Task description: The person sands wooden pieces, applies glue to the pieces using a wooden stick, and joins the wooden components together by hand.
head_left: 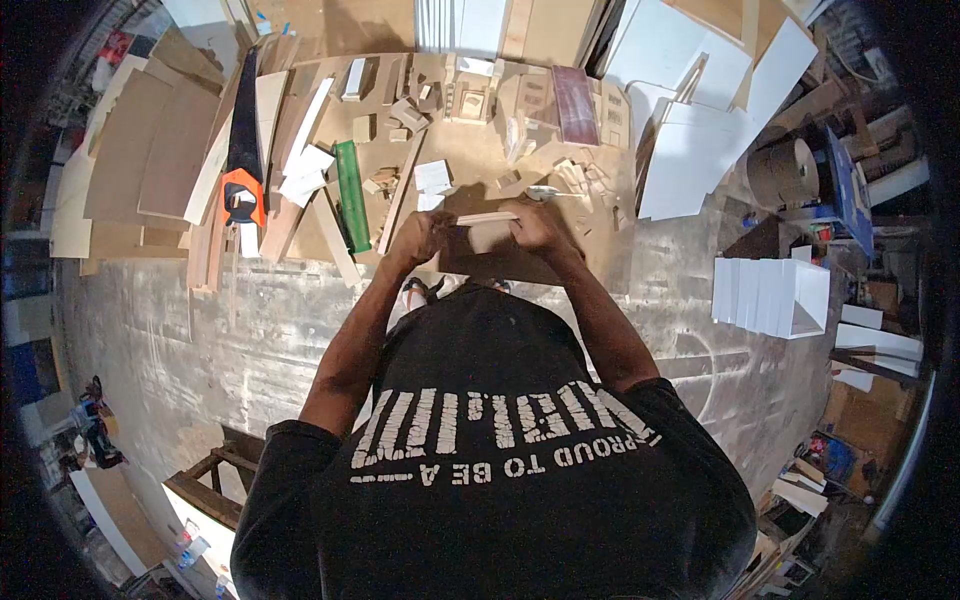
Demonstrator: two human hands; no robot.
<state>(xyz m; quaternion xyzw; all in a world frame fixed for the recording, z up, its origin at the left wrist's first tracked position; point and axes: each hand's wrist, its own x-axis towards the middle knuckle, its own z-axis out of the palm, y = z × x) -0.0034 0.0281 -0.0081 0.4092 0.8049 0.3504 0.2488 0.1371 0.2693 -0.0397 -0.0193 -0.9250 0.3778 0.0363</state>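
Gripping a pale wooden piece [485, 218] from both ends here, with the left hand [418, 238] curled around one end and the right hand [538, 229] closed on the other. Fingers look bent in on both sides, no wide spread, though the exact finger placement is too small to make out. The piece is up in front of the chest, at the near edge of the worktable [612, 232], and there's a light brown face just below its top strip; can't tell if that's the same part or a second one. Tabletop's pretty busy tbh: a long wooden strip [402, 190] lies just left of the hands, then a green strip [350, 195], then some white pieces [308, 175]. Further left is a handsaw [243, 130], black blade pointing away, orange handle toward the person. Little wood scraps [583, 182] are scattered past the right hand, and a dark reddish board [574, 105] lies near the far side. Off to the right, big white panels [700, 150] lean together, with a white box [770, 297] on the floor.
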